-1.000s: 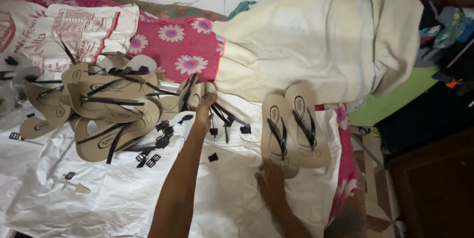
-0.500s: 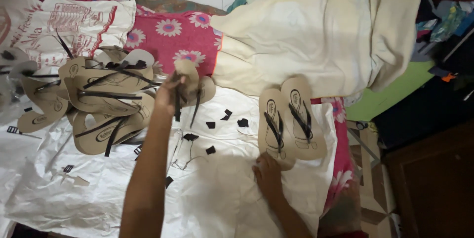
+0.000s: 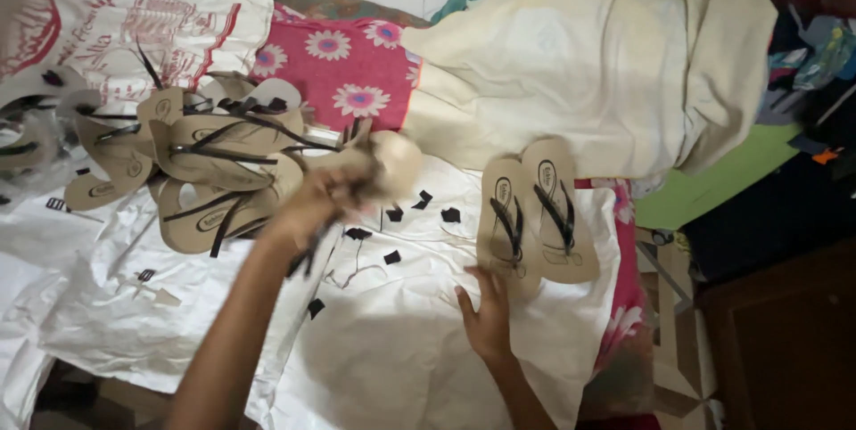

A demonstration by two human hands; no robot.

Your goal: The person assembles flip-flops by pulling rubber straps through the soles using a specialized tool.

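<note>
On the white sheet [image 3: 401,350], left hand [image 3: 325,203] now lifted, fingers gripping a tan sandal [image 3: 383,163], right hand [image 3: 486,319] still flat, fingers spread, beside the sandal pair [image 3: 535,212].

Motion blur smears the left hand [image 3: 316,203] and the beige rubber sandal [image 3: 379,167] in its grip; both forearms run off the bottom edge.

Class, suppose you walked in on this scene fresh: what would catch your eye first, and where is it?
The left hand lifting a tan sandal, blurred, above the white sheet in the middle. To its left lies a heap of tan sandals with black straps; to its right a neat pair of sandals lies side by side, with the right hand flat just below it.
</note>
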